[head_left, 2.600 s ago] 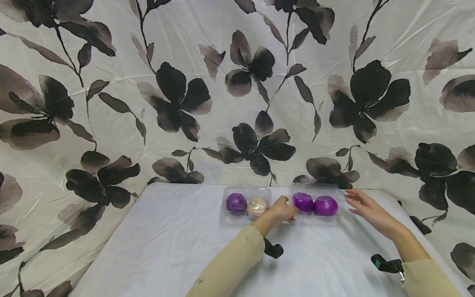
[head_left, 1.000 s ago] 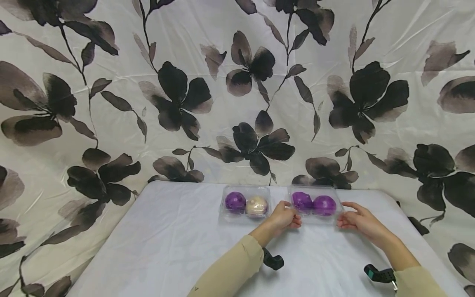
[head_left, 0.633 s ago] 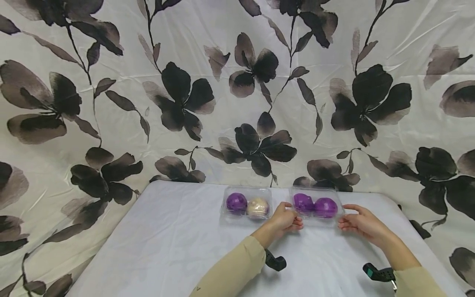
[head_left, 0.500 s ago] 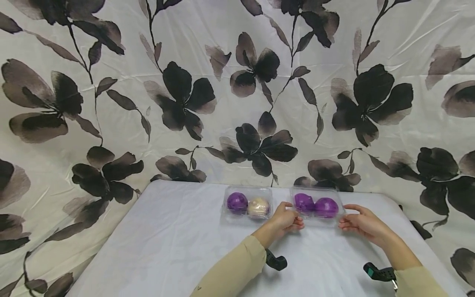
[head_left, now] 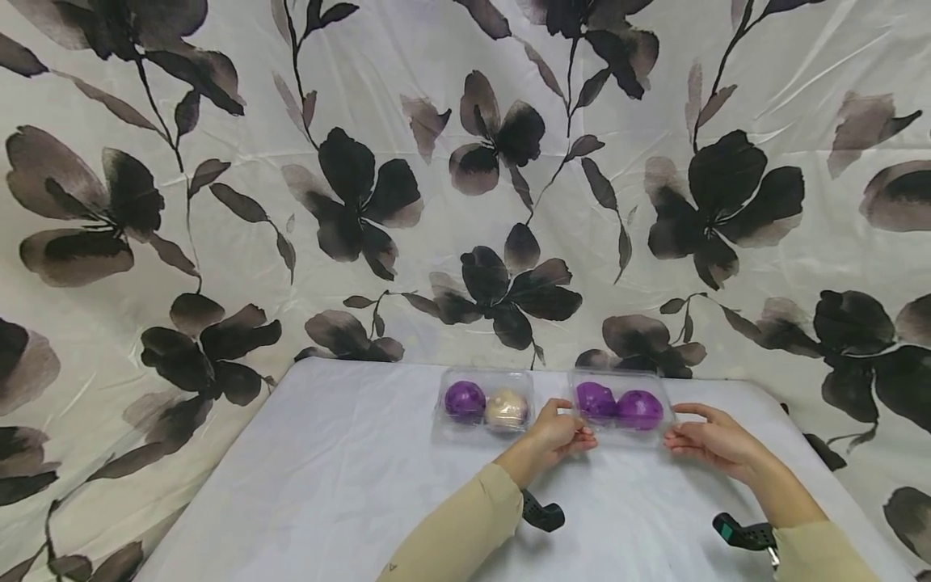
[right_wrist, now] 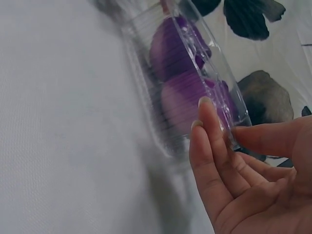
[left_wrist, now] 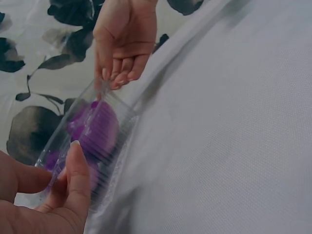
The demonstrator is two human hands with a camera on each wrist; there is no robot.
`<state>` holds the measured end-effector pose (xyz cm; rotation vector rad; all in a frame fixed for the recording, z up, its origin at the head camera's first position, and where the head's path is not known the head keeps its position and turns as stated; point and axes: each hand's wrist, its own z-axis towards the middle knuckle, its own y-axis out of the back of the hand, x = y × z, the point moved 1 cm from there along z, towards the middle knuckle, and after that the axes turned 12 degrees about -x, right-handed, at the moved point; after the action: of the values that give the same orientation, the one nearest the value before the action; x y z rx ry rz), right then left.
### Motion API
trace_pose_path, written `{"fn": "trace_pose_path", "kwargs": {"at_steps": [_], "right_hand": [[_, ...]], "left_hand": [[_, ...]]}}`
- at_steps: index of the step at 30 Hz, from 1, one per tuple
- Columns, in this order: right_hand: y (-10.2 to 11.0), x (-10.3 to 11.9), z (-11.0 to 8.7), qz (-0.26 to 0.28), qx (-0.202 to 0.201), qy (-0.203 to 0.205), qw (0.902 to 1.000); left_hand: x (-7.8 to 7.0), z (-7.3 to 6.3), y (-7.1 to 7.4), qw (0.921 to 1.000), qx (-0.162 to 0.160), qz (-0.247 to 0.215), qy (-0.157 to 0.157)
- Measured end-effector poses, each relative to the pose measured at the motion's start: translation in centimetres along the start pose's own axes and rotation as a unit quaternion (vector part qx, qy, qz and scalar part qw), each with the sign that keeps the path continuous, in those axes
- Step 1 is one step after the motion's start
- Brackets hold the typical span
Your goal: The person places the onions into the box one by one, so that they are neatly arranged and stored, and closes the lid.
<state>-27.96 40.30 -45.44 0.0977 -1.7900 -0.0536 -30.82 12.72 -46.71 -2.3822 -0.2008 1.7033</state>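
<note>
A clear plastic clamshell box [head_left: 618, 377] with two round, shiny purple pieces [head_left: 640, 410] inside stands at the back right of the table. In the head view my left hand [head_left: 556, 432] is at its left end and my right hand [head_left: 716, 440] at its right end. The left wrist view shows the left thumb and fingers pinching the box's rim. Seen from the right wrist, the right thumb [right_wrist: 273, 139] lies on one side of the rim and the fingertips [right_wrist: 204, 109] on the other. The box appears shut.
Left of it stands a second clear box [head_left: 483, 377], holding a purple round piece [head_left: 465, 400] and a cream-coloured one [head_left: 507, 409]. A white cloth covers the table [head_left: 327, 469]. A floral curtain [head_left: 582, 267] hangs right behind the table's back edge.
Since the first frame, the right hand has come down and inward onto the box's right end, and the left hand has shifted to its left rim. Over the last half second the hands stay still.
</note>
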Motion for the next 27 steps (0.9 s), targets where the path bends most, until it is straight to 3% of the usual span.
{"fn": "trace_pose_path", "kwargs": {"at_steps": [9, 12, 15, 20, 25, 27], "right_hand": [[0.0, 0.3, 0.1, -0.026, -0.016, -0.002, 0.9995], [0.1, 0.7, -0.5, -0.086, -0.040, -0.004, 0.9955], [0.4, 1.4, -1.3, -0.176, -0.066, 0.009, 0.9820], [1.2, 3.2, -2.1, -0.279, -0.093, 0.066, 0.9534], [1.3, 4.3, -2.9, -0.309, -0.090, 0.122, 0.9390], [1.2, 4.5, -3.2, -0.329, -0.098, 0.144, 0.9283]], "left_hand": [[-0.5, 0.1, 0.0, 0.9999, 0.009, -0.001, 0.011], [-0.6, -0.6, 0.3, 0.9992, 0.018, 0.028, 0.023], [-0.8, -1.9, 0.9, 0.9955, 0.027, 0.083, 0.037], [-2.3, -4.4, 2.8, 0.9799, 0.049, 0.193, 0.016], [-4.7, -7.0, 5.5, 0.9503, 0.094, 0.293, -0.050], [-5.8, -7.8, 6.7, 0.9384, 0.113, 0.317, -0.077]]}}
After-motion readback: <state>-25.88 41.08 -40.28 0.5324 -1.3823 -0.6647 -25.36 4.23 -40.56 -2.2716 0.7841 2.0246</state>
